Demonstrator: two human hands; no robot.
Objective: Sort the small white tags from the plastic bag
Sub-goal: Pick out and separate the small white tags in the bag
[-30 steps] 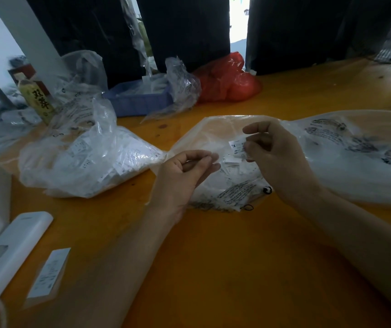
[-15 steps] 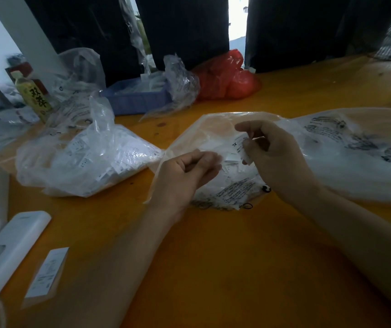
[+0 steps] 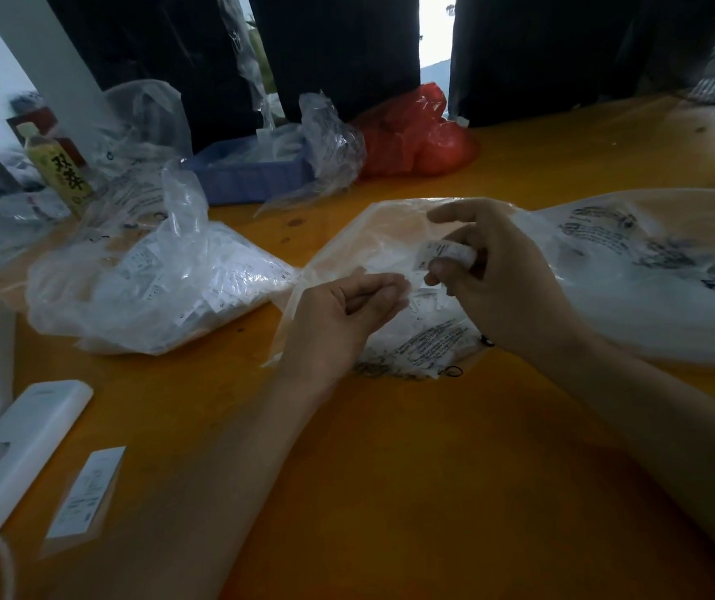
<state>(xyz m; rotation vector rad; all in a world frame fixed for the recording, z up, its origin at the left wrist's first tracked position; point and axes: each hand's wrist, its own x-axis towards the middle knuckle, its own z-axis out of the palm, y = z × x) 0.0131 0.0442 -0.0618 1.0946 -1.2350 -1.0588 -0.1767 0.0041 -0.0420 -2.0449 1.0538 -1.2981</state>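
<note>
tabletop [image 3: 433,491]: orange wooden surface; we keep the near part free as working room.
white remote [image 3: 13,452]: long white plastic remote-like device at near left, a small white printed card [image 3: 87,491] just beside it, both parked out of the way.
left hand [image 3: 338,313]: fingers curled, tips pressed together at the edge of the flat clear plastic bag [image 3: 390,236]; we judge it pinches the film to hold the bag steady, though we cannot tell for sure.
right hand [image 3: 507,279]: over the same bag, thumb and fingers pinching a small white printed tag [image 3: 437,253], lifted so we can read it before sorting.
loose tags [image 3: 425,300]: more small white tags lie inside the bag, between the hands.
full bag [image 3: 165,283]: bulging clear bag of white tags to the left, probably a sorted pile.
far edge: blue plastic tray [image 3: 251,175], red plastic bag [image 3: 416,136], yellow-labelled bottle [image 3: 61,171].
</note>
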